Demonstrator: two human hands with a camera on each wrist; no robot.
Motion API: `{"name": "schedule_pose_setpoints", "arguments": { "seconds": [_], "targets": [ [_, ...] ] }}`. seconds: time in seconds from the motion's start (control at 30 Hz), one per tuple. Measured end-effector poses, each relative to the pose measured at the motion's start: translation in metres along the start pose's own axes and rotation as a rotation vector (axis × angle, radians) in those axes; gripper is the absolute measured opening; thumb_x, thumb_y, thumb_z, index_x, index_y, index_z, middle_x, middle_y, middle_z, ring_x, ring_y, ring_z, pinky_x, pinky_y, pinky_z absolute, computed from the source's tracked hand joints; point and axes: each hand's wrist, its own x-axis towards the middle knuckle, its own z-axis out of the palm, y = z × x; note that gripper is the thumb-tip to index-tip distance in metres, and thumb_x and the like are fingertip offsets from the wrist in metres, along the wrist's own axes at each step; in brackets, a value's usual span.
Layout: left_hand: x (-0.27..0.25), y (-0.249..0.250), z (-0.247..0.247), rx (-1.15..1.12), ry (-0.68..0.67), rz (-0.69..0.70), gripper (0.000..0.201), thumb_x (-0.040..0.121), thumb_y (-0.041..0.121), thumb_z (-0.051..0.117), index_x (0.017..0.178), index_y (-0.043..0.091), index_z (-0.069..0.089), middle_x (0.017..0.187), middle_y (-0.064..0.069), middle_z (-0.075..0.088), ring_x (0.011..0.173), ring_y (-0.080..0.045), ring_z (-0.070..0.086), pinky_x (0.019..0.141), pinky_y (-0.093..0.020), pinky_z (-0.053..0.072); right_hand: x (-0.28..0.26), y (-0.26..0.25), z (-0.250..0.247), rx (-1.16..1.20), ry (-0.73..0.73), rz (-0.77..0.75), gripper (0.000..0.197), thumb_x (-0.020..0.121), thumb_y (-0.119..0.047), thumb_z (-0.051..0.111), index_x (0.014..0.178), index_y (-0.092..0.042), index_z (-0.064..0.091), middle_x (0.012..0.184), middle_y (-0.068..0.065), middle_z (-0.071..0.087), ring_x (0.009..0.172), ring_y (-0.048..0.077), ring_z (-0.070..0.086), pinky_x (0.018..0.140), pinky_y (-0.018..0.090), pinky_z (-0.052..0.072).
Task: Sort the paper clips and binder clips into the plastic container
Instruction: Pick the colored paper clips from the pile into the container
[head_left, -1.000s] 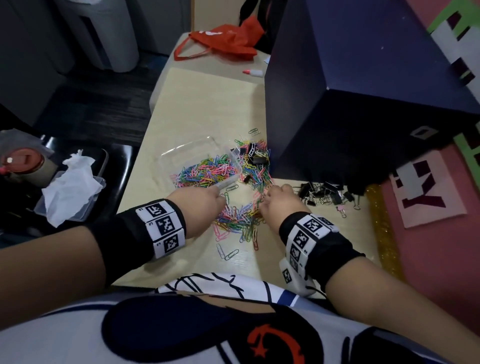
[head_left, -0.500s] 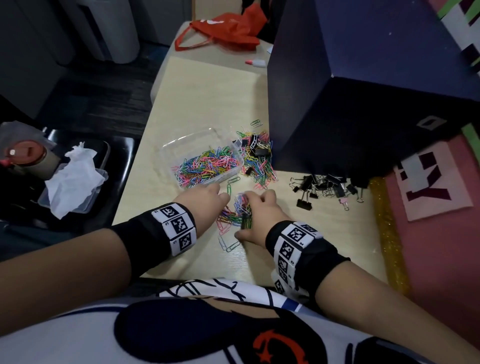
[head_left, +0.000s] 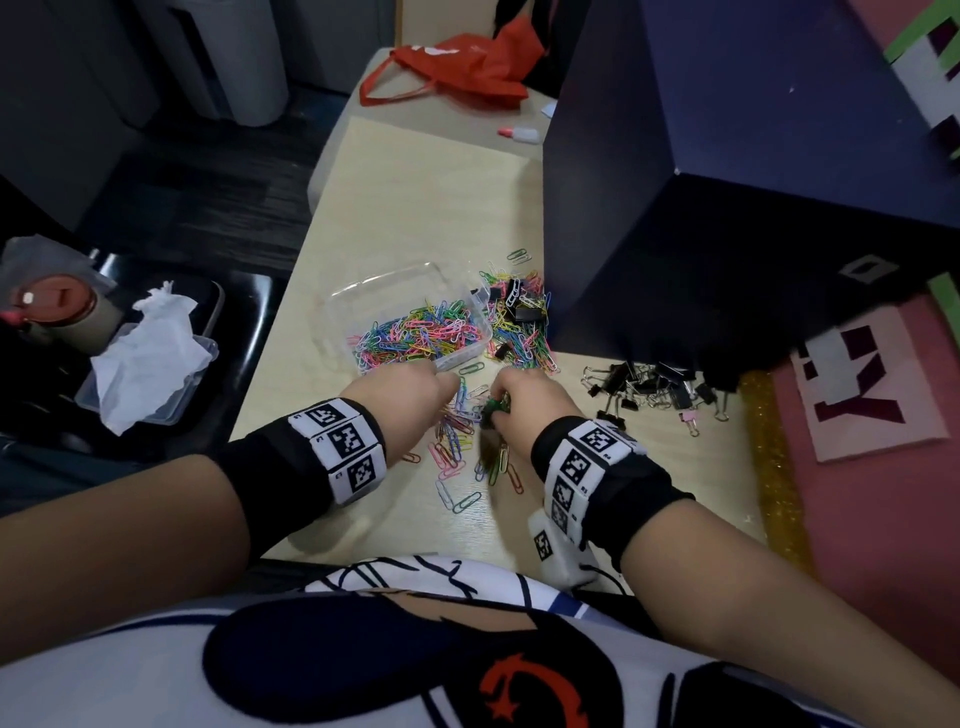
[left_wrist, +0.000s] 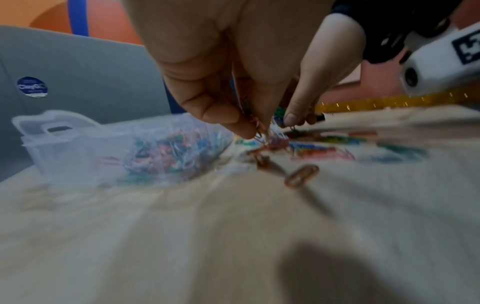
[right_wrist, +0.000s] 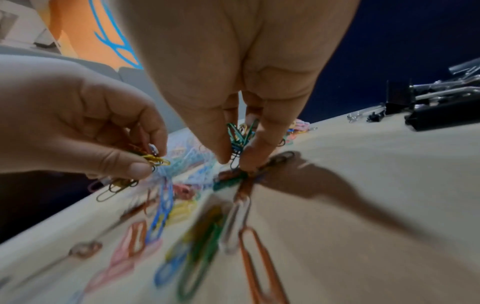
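A clear plastic container (head_left: 332, 312) (left_wrist: 78, 144) on the wooden table holds a heap of coloured paper clips (head_left: 415, 332). More loose paper clips (head_left: 457, 447) (right_wrist: 182, 216) lie scattered in front of it, under both hands. My left hand (head_left: 405, 400) (right_wrist: 103, 133) pinches a small bunch of paper clips just above the table. My right hand (head_left: 524, 405) (right_wrist: 233, 102) pinches a green and blue bunch (right_wrist: 237, 139) beside it. A mixed pile of paper clips and black binder clips (head_left: 519, 317) lies right of the container. Several black binder clips (head_left: 649, 389) lie further right.
A large dark blue box (head_left: 727, 182) stands on the table at the right, close behind the clip piles. A red bag (head_left: 457, 67) and a small bottle (head_left: 519, 134) lie at the far end. A black chair (head_left: 244, 301) with a tissue-filled tub (head_left: 145, 364) stands left.
Both hands drew back from the container edge toward me over the scattered clips, then closed their fingertips on small bunches of paper clips, which are now lifted slightly off the table.
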Motion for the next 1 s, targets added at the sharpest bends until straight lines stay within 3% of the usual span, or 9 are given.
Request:
{"name": "schedule_pose_setpoints", "arguments": {
  "seconds": [0.13, 0.23, 0.4, 0.5, 0.6, 0.7, 0.8, 0.9, 1.0],
  "targets": [
    [-0.001, -0.007, -0.023, -0.115, 0.121, 0.003, 0.023, 0.093, 0.024, 0.054, 0.114, 0.016, 0.052, 0.109, -0.006, 0.055, 0.1, -0.028, 0.057, 0.08, -0.036, 0.047, 0.004, -0.011, -0.023, 0.03, 0.078, -0.023, 0.019, 0.088, -0.02, 0.062, 0.106, -0.02, 0.057, 0.115, 0.007, 0.055, 0.097, 0.023, 0.053, 0.079, 0.026, 0.038],
    [0.003, -0.02, -0.04, -0.174, 0.211, -0.048, 0.027, 0.09, 0.026, 0.058, 0.114, 0.015, 0.055, 0.106, -0.008, 0.057, 0.098, -0.03, 0.058, 0.08, -0.035, 0.045, 0.013, -0.028, -0.038, 0.088, 0.134, -0.075, 0.019, 0.088, -0.022, 0.062, 0.107, -0.022, 0.056, 0.117, 0.005, 0.053, 0.095, 0.022, 0.054, 0.084, 0.026, 0.04],
    [0.007, -0.041, -0.049, -0.163, 0.214, -0.145, 0.035, 0.087, 0.031, 0.061, 0.119, 0.02, 0.055, 0.11, -0.008, 0.058, 0.1, -0.03, 0.058, 0.083, -0.037, 0.049, 0.02, -0.051, -0.05, 0.161, 0.133, -0.157, 0.051, 0.087, -0.025, 0.064, 0.132, -0.026, 0.042, 0.135, 0.005, 0.036, 0.105, 0.023, 0.057, 0.097, 0.034, 0.045],
    [0.002, -0.043, -0.043, -0.135, 0.239, -0.125, 0.037, 0.085, 0.025, 0.059, 0.122, 0.022, 0.055, 0.115, -0.007, 0.054, 0.1, -0.031, 0.056, 0.085, -0.041, 0.05, 0.02, -0.042, -0.051, 0.006, 0.051, -0.087, 0.032, 0.091, -0.028, 0.059, 0.122, -0.021, 0.051, 0.127, 0.006, 0.044, 0.102, 0.023, 0.057, 0.09, 0.032, 0.045],
    [-0.003, -0.032, -0.034, -0.135, 0.091, -0.055, 0.029, 0.086, 0.023, 0.054, 0.115, 0.022, 0.057, 0.109, -0.004, 0.059, 0.099, -0.027, 0.059, 0.082, -0.034, 0.049, 0.017, -0.026, -0.032, -0.121, -0.023, -0.073, 0.032, 0.091, -0.03, 0.057, 0.121, -0.021, 0.055, 0.126, 0.006, 0.049, 0.111, 0.025, 0.054, 0.095, 0.034, 0.044],
    [-0.004, -0.018, -0.023, -0.038, -0.137, 0.008, 0.027, 0.088, 0.027, 0.053, 0.114, 0.022, 0.057, 0.107, -0.002, 0.065, 0.102, -0.024, 0.059, 0.085, -0.032, 0.049, 0.013, -0.015, -0.001, -0.152, -0.059, -0.266, 0.063, 0.083, -0.043, 0.064, 0.139, -0.027, 0.04, 0.144, 0.003, 0.037, 0.13, 0.024, 0.041, 0.109, 0.039, 0.035],
    [-0.003, -0.011, -0.015, 0.064, -0.173, 0.01, 0.036, 0.086, 0.029, 0.058, 0.118, 0.015, 0.053, 0.113, -0.006, 0.059, 0.103, -0.026, 0.058, 0.082, -0.033, 0.047, 0.005, -0.009, 0.02, -0.301, -0.115, -0.42, 0.085, 0.078, -0.056, 0.066, 0.147, -0.024, 0.029, 0.156, 0.003, 0.021, 0.142, 0.024, 0.02, 0.117, 0.038, 0.021],
    [-0.007, -0.01, -0.004, 0.119, -0.195, 0.026, 0.055, 0.075, 0.044, 0.07, 0.117, 0.015, 0.049, 0.117, -0.006, 0.049, 0.105, -0.027, 0.054, 0.086, -0.036, 0.047, -0.003, 0.002, 0.024, -0.297, -0.045, -0.434, 0.068, 0.079, -0.048, 0.065, 0.138, -0.022, 0.042, 0.144, 0.002, 0.034, 0.131, 0.027, 0.031, 0.11, 0.042, 0.032],
    [-0.011, -0.009, 0.005, 0.126, -0.197, 0.039, 0.059, 0.075, 0.043, 0.072, 0.121, 0.017, 0.047, 0.118, -0.007, 0.045, 0.104, -0.028, 0.051, 0.086, -0.039, 0.048, -0.012, 0.016, 0.019, -0.268, -0.042, -0.425, 0.046, 0.085, -0.045, 0.06, 0.126, -0.025, 0.052, 0.127, -0.002, 0.044, 0.12, 0.023, 0.038, 0.101, 0.041, 0.04]
  ]
}}
